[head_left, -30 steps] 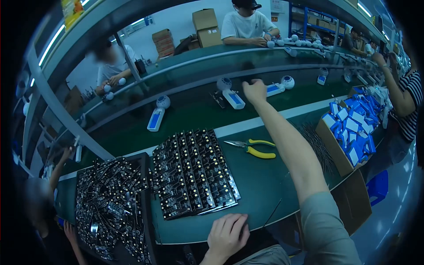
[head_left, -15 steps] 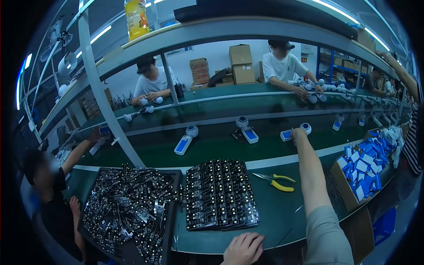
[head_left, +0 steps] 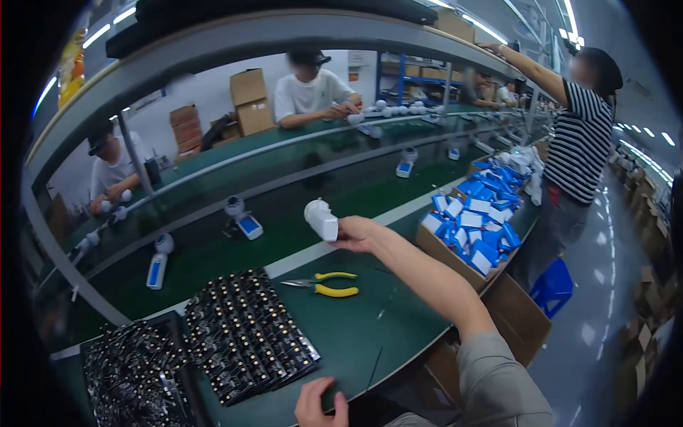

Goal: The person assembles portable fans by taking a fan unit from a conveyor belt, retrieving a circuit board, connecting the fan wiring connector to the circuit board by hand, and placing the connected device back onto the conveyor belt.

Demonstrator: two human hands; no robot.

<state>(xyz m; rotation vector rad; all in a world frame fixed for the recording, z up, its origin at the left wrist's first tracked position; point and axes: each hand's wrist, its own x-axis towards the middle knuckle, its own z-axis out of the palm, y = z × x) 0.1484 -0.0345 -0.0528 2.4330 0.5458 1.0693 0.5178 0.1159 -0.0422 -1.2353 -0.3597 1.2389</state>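
Note:
My right hand (head_left: 353, 235) grips a white security camera (head_left: 321, 219) by its boxy end and holds it up over the near edge of the belt. Its round head points away to the left. Low in the view, my left hand (head_left: 320, 406) rests at the bench edge with thumb and fingers apart, holding nothing. Between the hands, needle-nose pliers (head_left: 334, 290) with yellow handles lie on the green bench. Rows of black circuit boards (head_left: 249, 338) stand stacked left of the pliers. A dark tray (head_left: 186, 377) heaped with loose circuit boards is at the far left.
A cardboard box (head_left: 455, 267) full of blue-and-white packs stands on the right. More cameras lie along the green belt (head_left: 284, 238). Co-workers sit across the line, and a person in a striped shirt (head_left: 580, 149) stands at right. A blue stool (head_left: 553, 288) is below.
My right hand has lifted the camera off the belt and drawn it nearer. The view has turned right. My left hand's thumb has spread from its fingers.

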